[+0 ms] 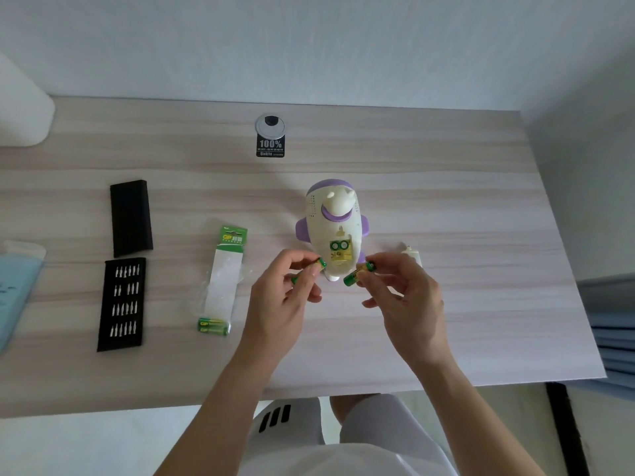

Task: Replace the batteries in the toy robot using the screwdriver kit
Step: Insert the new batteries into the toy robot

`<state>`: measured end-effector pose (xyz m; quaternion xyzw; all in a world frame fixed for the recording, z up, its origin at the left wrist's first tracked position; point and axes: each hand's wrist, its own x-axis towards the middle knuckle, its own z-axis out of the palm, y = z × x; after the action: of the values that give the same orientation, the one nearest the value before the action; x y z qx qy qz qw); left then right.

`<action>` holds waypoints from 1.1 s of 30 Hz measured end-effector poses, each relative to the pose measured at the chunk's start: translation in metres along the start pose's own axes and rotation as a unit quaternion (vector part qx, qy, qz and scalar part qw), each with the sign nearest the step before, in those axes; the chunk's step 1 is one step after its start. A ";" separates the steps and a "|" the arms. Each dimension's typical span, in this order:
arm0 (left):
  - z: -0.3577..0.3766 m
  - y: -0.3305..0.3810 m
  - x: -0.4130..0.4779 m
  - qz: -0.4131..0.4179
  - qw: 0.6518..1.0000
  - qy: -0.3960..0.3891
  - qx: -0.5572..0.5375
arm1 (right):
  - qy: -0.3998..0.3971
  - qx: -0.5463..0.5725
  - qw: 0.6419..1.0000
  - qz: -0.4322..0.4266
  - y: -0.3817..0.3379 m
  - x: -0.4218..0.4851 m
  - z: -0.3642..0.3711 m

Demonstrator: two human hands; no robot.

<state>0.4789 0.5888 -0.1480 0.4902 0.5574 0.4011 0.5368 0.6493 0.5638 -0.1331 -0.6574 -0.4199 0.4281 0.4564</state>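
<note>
The white and purple toy robot lies on the desk with its battery compartment open; two battery ends show inside it. My left hand pinches a green battery just left of the compartment. My right hand pinches a second green battery just right of it. The compartment cover lies right of the toy, partly behind my right hand. The battery pack lies to the left with two batteries in its lower end. The bit tray and black kit sleeve lie far left.
A cable grommet with a black tag sits at the back of the wooden desk. A white object stands at the back left, a blue item at the left edge, and a blue chair at the right.
</note>
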 end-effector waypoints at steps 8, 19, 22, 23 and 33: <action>0.008 0.012 0.010 0.008 1.000 -0.005 0.003 | -0.016 0.000 1.000 0.004 0.000 0.011 -0.006; 0.009 0.009 0.016 0.059 0.996 0.029 0.060 | -0.024 -0.004 1.000 -0.005 0.006 0.023 -0.014; 0.010 0.008 0.017 0.095 0.990 0.034 0.102 | -0.025 -0.003 1.000 -0.004 0.006 0.024 -0.015; 0.011 0.007 0.017 0.110 0.986 0.040 0.122 | -0.024 -0.002 1.000 -0.005 0.006 0.024 -0.014; 0.018 0.004 0.017 0.189 0.953 0.062 0.227 | -0.009 -0.047 0.995 -0.085 0.009 0.025 -0.013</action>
<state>0.4985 0.6049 -0.1500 0.6695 0.5637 0.3874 0.2899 0.6702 0.5817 -0.1430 -0.6365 -0.4978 0.3734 0.4556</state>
